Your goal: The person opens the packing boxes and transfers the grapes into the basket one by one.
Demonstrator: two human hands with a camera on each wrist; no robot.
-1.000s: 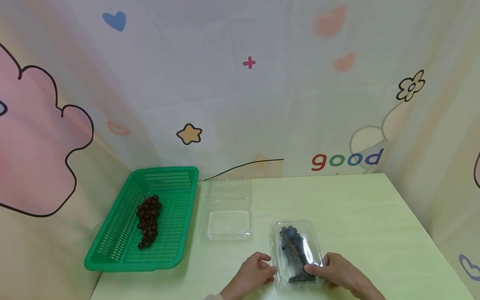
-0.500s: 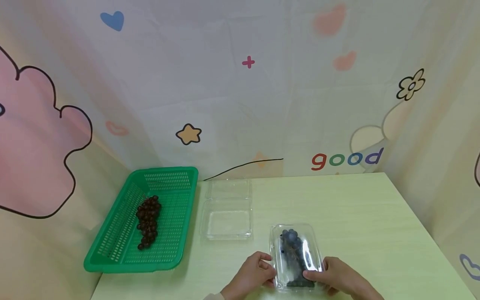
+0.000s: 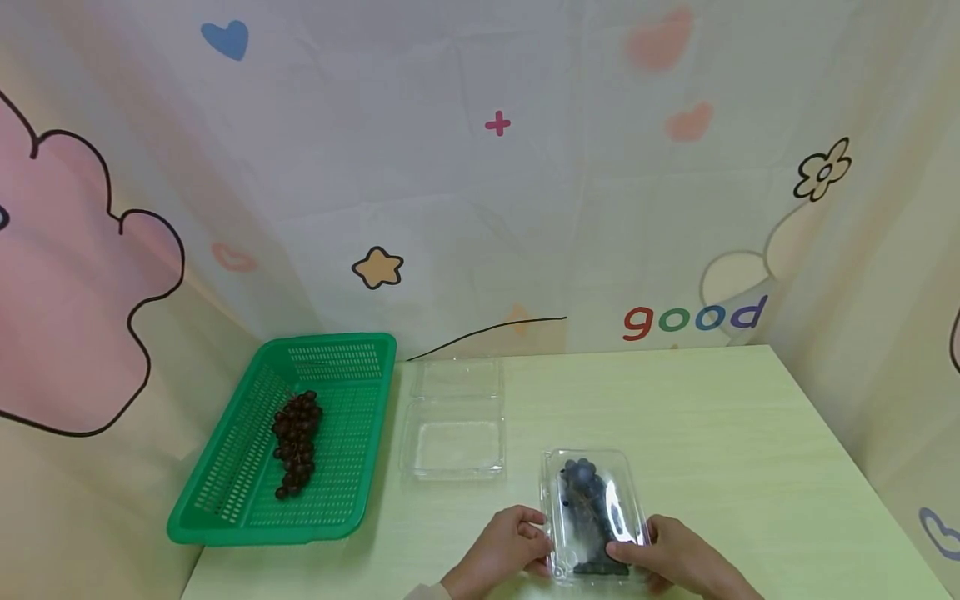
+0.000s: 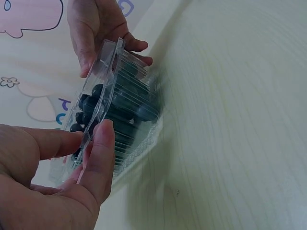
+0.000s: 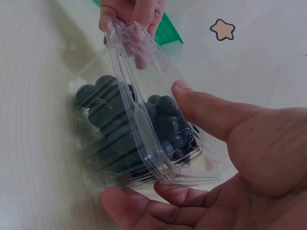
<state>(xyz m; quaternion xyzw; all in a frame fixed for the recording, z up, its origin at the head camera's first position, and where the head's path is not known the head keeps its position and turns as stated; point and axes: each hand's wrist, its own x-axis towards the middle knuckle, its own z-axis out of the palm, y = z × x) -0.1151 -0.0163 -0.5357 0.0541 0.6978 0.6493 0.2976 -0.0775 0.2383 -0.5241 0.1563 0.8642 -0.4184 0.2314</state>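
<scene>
A clear plastic clamshell box (image 3: 557, 508) stands closed near the front of the table with a bunch of dark blue-black grapes (image 3: 583, 479) inside. At its left edge, my left hand (image 3: 512, 540) pinches the rim; the left wrist view shows a fingertip (image 4: 103, 136) right at the seam. My right hand (image 3: 678, 550) grips the opposite side. Its thumb (image 5: 201, 108) lies on the lid, while the other fingers (image 5: 144, 211) curl along the lower side. Some of the right fingers are hidden behind the box in the head view.
A green slotted basket (image 3: 352, 500) at the left holds a bunch of dark red grapes (image 3: 297, 437). Between basket and hands lies a second clear clamshell (image 3: 453, 450), its lid raised toward the printed curtain (image 3: 480, 208) behind the pale table (image 3: 690, 425).
Over the second, the box of grapes has shifted slightly toward me and the left fingers have closed onto its rim. The right hand keeps its hold, lowering slightly with the box.
</scene>
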